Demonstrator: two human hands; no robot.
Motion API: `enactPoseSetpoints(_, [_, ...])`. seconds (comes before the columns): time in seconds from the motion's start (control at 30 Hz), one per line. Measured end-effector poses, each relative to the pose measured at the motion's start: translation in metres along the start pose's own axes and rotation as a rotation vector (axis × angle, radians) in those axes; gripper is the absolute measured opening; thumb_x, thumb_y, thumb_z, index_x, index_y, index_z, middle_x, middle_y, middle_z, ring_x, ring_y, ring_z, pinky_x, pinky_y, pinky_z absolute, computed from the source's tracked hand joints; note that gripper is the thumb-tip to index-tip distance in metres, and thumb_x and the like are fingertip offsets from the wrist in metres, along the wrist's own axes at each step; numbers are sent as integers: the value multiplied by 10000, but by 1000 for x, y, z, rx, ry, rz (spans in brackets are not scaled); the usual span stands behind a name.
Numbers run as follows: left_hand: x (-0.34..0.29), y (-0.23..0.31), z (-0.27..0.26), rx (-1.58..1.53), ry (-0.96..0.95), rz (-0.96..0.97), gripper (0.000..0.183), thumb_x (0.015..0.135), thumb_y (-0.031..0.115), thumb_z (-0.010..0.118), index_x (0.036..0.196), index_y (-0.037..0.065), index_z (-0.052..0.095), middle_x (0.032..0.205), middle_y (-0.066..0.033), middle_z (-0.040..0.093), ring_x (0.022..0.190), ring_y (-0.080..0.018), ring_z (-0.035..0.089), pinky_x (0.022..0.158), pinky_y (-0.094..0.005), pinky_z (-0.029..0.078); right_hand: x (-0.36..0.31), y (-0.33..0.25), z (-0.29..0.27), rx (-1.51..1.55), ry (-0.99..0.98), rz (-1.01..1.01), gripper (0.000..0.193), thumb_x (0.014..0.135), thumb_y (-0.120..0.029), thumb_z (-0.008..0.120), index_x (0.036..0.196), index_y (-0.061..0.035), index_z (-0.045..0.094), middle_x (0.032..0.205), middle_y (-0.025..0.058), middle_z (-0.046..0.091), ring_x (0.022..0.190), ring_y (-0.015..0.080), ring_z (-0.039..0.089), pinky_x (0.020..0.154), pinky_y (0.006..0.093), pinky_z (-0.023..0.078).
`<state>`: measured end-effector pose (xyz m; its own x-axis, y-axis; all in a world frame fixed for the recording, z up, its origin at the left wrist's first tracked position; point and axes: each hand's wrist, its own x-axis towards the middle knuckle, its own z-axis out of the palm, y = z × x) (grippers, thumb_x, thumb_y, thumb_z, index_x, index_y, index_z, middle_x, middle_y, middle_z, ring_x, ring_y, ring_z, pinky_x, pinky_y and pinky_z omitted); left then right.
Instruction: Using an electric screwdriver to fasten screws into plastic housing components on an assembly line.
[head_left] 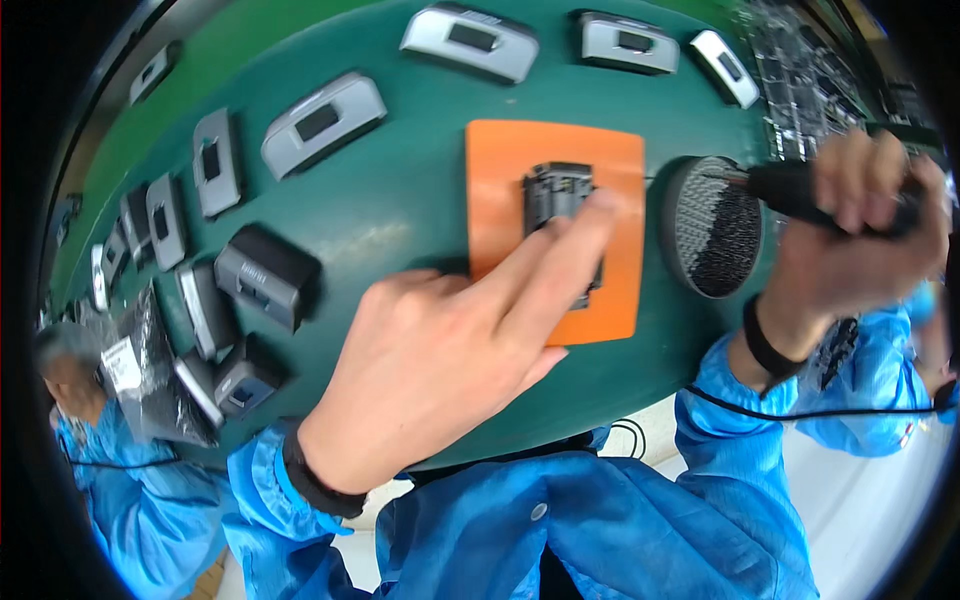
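Observation:
On an orange mat (490, 150) lies a black rectangular housing part (560, 185) with small internals showing. My left hand (440, 350) reaches over it, index and middle fingers stretched out and resting across the part; they hide much of its middle. To the right, my right hand (850, 230) is closed around a thick black screwdriver (790, 190), which lies nearly level. Its shaft points left, with the tip over the upper part of a round dish (672, 240). Many small dark screws (725, 250) fill the dish's lower right side.
Several grey-and-silver housings with dark windows (325, 120) stand in an arc on the green table (400, 210). Dark housings (265, 275) and a plastic bag (150, 370) are at left. Clear packaging with dark parts (800, 70) lies far right. Blue-sleeved people (150, 490) sit at both sides.

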<state>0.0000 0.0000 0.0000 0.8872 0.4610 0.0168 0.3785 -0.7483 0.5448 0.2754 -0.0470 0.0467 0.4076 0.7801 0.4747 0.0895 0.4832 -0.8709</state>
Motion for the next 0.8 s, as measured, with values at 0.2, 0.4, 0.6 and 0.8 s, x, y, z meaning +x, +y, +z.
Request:
enactPoseSetpoints(0.2, [-5, -2, -2, -34, 26, -17, 1115, 547, 208, 893, 1526, 56, 381, 1431, -75, 562, 893, -279, 666, 763, -372, 541, -12, -31, 42, 198, -133, -43, 370, 1049, -440, 372, 1095, -108, 529, 544, 30, 405, 342, 152, 367, 274, 294, 353])
enactPoseSetpoints(0.4, [-3, -4, 6, -39, 76, -3, 1115, 538, 190, 901, 1526, 88, 396, 1251, -72, 641, 828, -252, 663, 667, -344, 545, -57, 1, 67, 417, -186, -48, 450, 1070, -469, 325, 1160, -68, 508, 586, 31, 434, 385, 150, 387, 306, 292, 362])
enactPoseSetpoints(0.6, [-4, -4, 4, 4, 83, -22, 1090, 546, 190, 899, 1517, 110, 413, 1227, -63, 661, 817, -255, 671, 652, -342, 553, -65, 8, 71, 310, -205, -19, 420, 1054, -473, 372, 1143, -80, 489, 596, 30, 440, 406, 149, 392, 341, 294, 365])
enactPoseSetpoints(0.8, [-1, -14, 23, 71, 336, 95, 547, 828, 98, 638, 1365, 44, 544, 837, -24, 571, 544, -180, 620, 466, -297, 494, -68, 11, 74, 280, -219, -7, 399, 1039, -478, 418, 1126, -92, 470, 607, 28, 446, 427, 147, 396, 376, 295, 368])
